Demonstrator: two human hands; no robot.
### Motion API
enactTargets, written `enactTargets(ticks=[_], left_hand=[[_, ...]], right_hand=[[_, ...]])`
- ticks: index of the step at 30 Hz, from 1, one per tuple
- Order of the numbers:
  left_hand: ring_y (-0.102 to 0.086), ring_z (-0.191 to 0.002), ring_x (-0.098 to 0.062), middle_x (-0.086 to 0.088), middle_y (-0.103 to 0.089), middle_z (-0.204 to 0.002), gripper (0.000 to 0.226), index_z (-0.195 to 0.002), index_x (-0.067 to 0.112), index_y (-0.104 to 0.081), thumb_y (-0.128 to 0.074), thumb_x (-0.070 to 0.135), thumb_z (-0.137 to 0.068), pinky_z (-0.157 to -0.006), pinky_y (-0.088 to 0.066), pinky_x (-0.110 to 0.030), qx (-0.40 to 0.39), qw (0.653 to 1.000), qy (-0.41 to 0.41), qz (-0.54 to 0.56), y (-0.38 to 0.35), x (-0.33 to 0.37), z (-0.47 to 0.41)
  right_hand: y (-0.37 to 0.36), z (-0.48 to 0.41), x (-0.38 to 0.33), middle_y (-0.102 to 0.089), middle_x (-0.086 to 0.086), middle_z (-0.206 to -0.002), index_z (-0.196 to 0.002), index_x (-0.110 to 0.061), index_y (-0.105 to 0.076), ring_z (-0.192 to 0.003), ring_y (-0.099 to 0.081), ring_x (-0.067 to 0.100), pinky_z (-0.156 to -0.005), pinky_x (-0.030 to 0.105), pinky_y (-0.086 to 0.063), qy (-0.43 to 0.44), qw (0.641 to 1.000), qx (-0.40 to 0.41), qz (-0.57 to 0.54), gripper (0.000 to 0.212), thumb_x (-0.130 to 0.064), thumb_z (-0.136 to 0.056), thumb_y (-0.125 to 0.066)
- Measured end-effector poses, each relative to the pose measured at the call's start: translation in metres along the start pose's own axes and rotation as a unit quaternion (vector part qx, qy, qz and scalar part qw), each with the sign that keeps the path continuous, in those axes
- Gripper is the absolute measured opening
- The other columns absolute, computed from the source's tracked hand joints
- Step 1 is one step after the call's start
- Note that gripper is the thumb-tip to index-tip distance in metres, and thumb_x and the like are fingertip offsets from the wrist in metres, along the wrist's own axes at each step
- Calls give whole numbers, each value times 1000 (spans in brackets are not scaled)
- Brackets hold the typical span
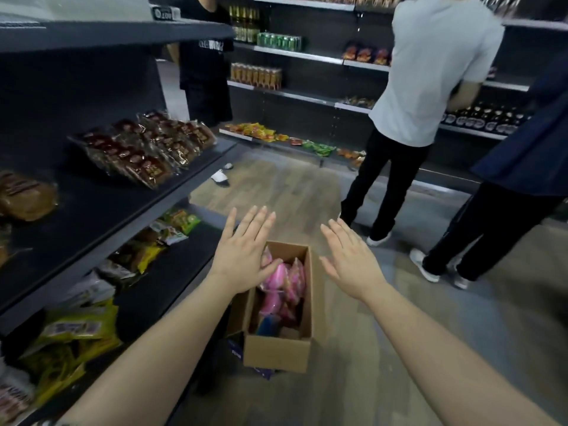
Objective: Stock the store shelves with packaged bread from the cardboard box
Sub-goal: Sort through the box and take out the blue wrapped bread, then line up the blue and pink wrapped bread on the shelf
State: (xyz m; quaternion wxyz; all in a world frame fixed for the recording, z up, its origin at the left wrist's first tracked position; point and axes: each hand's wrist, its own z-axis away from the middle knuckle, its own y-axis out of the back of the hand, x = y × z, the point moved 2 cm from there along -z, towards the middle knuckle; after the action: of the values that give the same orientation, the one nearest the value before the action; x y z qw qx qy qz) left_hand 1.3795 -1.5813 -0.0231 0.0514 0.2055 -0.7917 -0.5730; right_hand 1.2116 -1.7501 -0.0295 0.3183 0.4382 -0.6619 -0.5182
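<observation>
Hovering above the cardboard box [278, 353] at 6 o'clock, the left hand [246, 253] and the right hand [352, 264] hold nothing, fingers straight and spread. Inside it stand pink bread packs [281, 290]; the dark shelves [92, 216] are at 9 o'clock.

A small grocery shop aisle.
Dark shelving [92, 210] held packaged bread [144, 149], canned drinks [278, 41] and snack packets [258, 130] on both sides.

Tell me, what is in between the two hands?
In the head view, the open cardboard box shows between the left hand and the right hand, with pink bread packets inside. Both hands hold nothing.
</observation>
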Motion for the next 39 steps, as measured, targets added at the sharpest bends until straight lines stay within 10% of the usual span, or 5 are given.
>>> enactTargets(ticks=[11, 21, 39], left_hand=[[-19, -148, -18, -1, -25, -161, 109, -155, 19, -22, -7, 81, -67, -122, -3, -45, -164, 980, 21, 109, -39, 17, -19], [-40, -137, -23, -2, -44, -149, 81, -152, 23, -29, -50, 67, -88, -113, -27, -42, -290, 937, 73, 182, -80, -3, -25], [-16, -149, -23, 1, -17, -162, 85, -156, 22, -17, -59, 53, -89, -122, -13, -43, -384, 891, 90, 226, -252, -34, -12]], right_hand=[[-27, 4, 23, -43, 2, -142, -146, -18, -34, -132, -38, 23, -105, 36, -37, -19, 993, -110, -44, 61, -40, -92, -53], [-78, -21, 14, -45, 4, -141, -146, -18, -36, -129, -43, 25, -103, 38, -42, -28, 967, -232, -100, 64, -38, -90, -59], [-271, -73, 7, -45, 7, -139, -141, -20, -43, -121, -50, 28, -100, 39, -46, -23, 919, -382, -97, 56, -23, -89, -61]])
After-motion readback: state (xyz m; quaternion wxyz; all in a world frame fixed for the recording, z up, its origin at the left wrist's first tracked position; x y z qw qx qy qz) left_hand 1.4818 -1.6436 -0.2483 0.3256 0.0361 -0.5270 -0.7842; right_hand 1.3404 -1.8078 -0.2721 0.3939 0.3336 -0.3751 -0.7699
